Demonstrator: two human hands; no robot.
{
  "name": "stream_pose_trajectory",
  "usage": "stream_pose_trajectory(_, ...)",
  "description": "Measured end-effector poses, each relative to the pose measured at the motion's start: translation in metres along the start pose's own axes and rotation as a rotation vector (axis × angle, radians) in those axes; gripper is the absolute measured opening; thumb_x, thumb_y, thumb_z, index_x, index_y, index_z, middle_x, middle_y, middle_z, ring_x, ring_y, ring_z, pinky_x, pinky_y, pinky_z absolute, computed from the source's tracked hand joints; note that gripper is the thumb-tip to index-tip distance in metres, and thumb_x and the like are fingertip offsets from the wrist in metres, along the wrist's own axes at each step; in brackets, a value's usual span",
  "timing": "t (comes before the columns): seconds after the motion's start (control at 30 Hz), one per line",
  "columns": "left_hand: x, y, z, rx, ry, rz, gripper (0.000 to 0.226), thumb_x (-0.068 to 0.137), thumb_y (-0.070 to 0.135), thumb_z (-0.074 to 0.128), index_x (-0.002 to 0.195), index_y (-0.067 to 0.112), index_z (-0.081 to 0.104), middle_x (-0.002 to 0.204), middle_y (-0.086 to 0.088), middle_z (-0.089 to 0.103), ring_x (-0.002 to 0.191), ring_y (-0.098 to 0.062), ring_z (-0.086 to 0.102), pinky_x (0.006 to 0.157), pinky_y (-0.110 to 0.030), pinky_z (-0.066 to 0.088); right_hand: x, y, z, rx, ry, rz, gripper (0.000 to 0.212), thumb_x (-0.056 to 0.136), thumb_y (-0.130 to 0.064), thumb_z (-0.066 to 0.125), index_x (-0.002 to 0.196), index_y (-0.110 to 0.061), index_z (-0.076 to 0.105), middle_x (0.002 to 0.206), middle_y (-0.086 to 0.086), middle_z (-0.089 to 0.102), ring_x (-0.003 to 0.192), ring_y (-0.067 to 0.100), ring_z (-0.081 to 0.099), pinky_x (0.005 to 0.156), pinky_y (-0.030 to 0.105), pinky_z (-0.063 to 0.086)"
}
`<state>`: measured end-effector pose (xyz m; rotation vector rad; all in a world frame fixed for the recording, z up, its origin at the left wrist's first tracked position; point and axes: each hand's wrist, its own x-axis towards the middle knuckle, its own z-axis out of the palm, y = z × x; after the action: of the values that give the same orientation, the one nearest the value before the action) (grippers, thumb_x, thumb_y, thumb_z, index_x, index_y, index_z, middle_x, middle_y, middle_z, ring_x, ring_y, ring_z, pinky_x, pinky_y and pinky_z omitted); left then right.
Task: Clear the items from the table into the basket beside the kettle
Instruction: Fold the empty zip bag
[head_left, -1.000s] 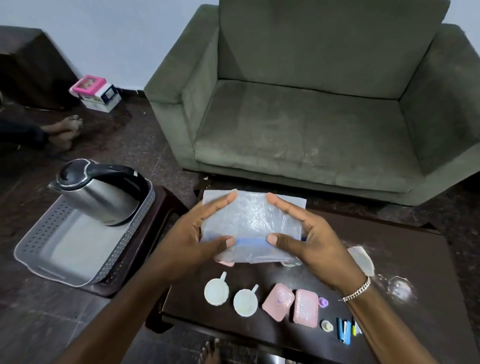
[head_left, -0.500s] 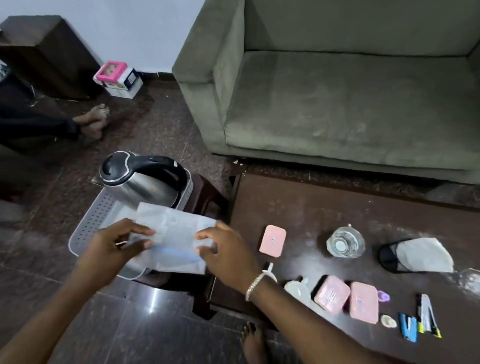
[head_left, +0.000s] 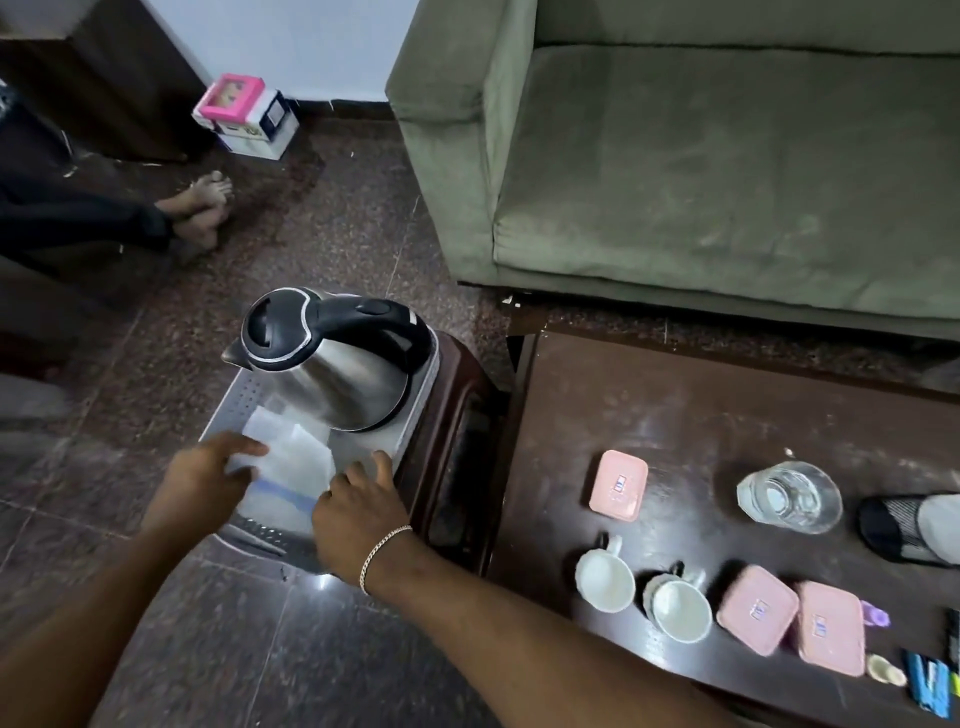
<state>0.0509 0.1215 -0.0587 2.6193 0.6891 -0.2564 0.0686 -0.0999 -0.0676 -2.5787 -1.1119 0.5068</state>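
The bag (head_left: 288, 470), a clear plastic one with a blue strip, lies in the basket (head_left: 236, 402) just in front of the kettle (head_left: 332, 358), which stands in the far end of the same basket. The left hand (head_left: 208, 480) rests on the bag's left edge with its fingers (head_left: 244, 444) close together and laid flat; whether the thumb is under the plastic, pinching it, I cannot tell. The right hand (head_left: 358, 512) covers the bag's near right corner, its fingers (head_left: 382, 462) loosely spread, 1 reaching to the basket's right rim; it looks to be pressing or letting go, not gripping.

So 1 item is in, or all but in: the bag is down on the basket floor with both hands on it, and I see nothing else in there but the kettle.

Nearly everything is left. On the surface (head_left: 675, 415) to the right stand 2 white cups (head_left: 605, 579), close together near the front edge, with 2 pink boxes (head_left: 756, 608) touching each other just right of them, and a 3rd pink box (head_left: 618, 483) apart, further back. A glass (head_left: 789, 496) stands beside a dark mesh thing (head_left: 893, 527) cut off by the frame. Along the front right edge lie small bits: a purple piece (head_left: 875, 618), a pale round one (head_left: 885, 674), and blue and yellow items (head_left: 930, 683) too small to name.

By my count the job is barely begun: at least 10 things wait, and the basket's free floor is limited by the kettle, so the boxes and cups may need stacking.
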Motion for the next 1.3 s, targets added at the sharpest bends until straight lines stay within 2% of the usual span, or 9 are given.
stream_pose_trajectory(0.1,0.007,-0.003,0.019,0.053,-0.074,-0.023,0.027,0.084,-0.004,0.076,0.104,0.014,0.077,0.112,-0.012,0.075,0.087,-0.028,0.069,0.080,-0.031,0.052,0.006,-0.002,0.007,-0.044,-0.069,0.022,0.028,0.095,-0.020,0.052,0.107,-0.014,0.076,0.113,0.013,0.070,0.117,0.032,0.052,0.119,0.057,0.012)
stream_pose_trajectory(0.2,0.011,-0.009,0.034,0.117,-0.113,-0.021,0.028,0.082,-0.004,0.078,0.106,0.010,0.077,0.116,-0.015,0.073,0.101,-0.039,0.068,0.089,-0.042,0.051,0.009,0.002,0.015,-0.085,-0.097,0.016,0.029,0.096,-0.021,0.049,0.107,-0.018,0.076,0.113,0.011,0.070,0.118,0.031,0.052,0.119,0.057,0.011)
stream_pose_trajectory(0.53,0.017,-0.017,0.039,0.388,-0.121,0.083,0.047,0.068,0.016,0.094,0.112,0.015,0.076,0.113,-0.019,0.057,0.109,-0.049,0.051,0.092,-0.055,0.048,0.040,-0.010,0.018,-0.085,0.010,0.167,0.031,0.096,-0.022,0.049,0.111,-0.019,0.076,0.125,0.009,0.045,0.115,0.030,0.032,0.096,0.050,0.026)
stream_pose_trajectory(0.63,0.020,-0.007,0.040,0.349,-0.245,0.134,0.055,0.074,0.012,0.086,0.126,0.014,0.066,0.114,-0.017,0.056,0.107,-0.043,0.059,0.091,-0.046,0.050,0.049,-0.016,0.021,-0.050,0.072,0.067,0.028,0.094,-0.018,0.053,0.112,-0.015,0.074,0.123,0.009,0.048,0.114,0.034,0.039,0.092,0.049,0.035)
stream_pose_trajectory(0.77,0.018,0.000,0.041,0.284,-0.292,0.154,0.059,0.079,0.020,0.077,0.135,0.018,0.057,0.117,-0.015,0.056,0.106,-0.039,0.062,0.088,-0.039,0.050,0.056,-0.013,0.024,0.016,-0.118,-0.033,0.034,0.099,-0.018,0.052,0.131,-0.013,0.060,0.139,0.012,0.045,0.126,0.040,0.041,0.097,0.052,0.043)
stream_pose_trajectory(0.9,0.019,-0.006,0.042,0.315,-0.300,0.154,0.077,0.074,0.031,0.087,0.142,0.021,0.052,0.123,-0.016,0.052,0.112,-0.040,0.058,0.096,-0.041,0.046,0.067,-0.006,0.021,-0.010,-0.323,0.015,0.044,0.099,-0.045,0.048,0.131,-0.020,0.063,0.145,0.011,0.044,0.130,0.040,0.040,0.099,0.052,0.040)
stream_pose_trajectory(1.0,0.015,-0.010,0.047,0.330,-0.307,0.108,0.084,0.074,0.034,0.088,0.146,0.026,0.045,0.129,-0.014,0.047,0.117,-0.041,0.052,0.103,-0.044,0.043,0.070,-0.002,0.022,-0.105,-0.432,0.006,0.040,0.098,-0.039,0.054,0.133,-0.022,0.062,0.144,0.009,0.046,0.132,0.039,0.041,0.104,0.050,0.038)
stream_pose_trajectory(1.17,0.008,-0.004,0.051,0.359,-0.292,0.051,0.086,0.079,0.032,0.085,0.150,0.021,0.038,0.135,-0.017,0.042,0.120,-0.044,0.049,0.103,-0.050,0.043,0.067,-0.005,0.023,-0.184,-0.342,-0.038,0.034,0.102,-0.024,0.048,0.131,-0.017,0.064,0.141,0.011,0.050,0.129,0.036,0.047,0.102,0.046,0.041)
stream_pose_trajectory(1.3,-0.002,0.004,0.044,0.283,-0.167,0.032,0.077,0.079,0.024,0.083,0.146,0.010,0.047,0.133,-0.023,0.045,0.119,-0.047,0.048,0.102,-0.053,0.044,0.046,-0.001,0.008,-0.008,-0.069,-0.169,0.030,0.097,-0.009,0.050,0.121,-0.010,0.067,0.125,0.015,0.056,0.111,0.037,0.057,0.093,0.047,0.048)
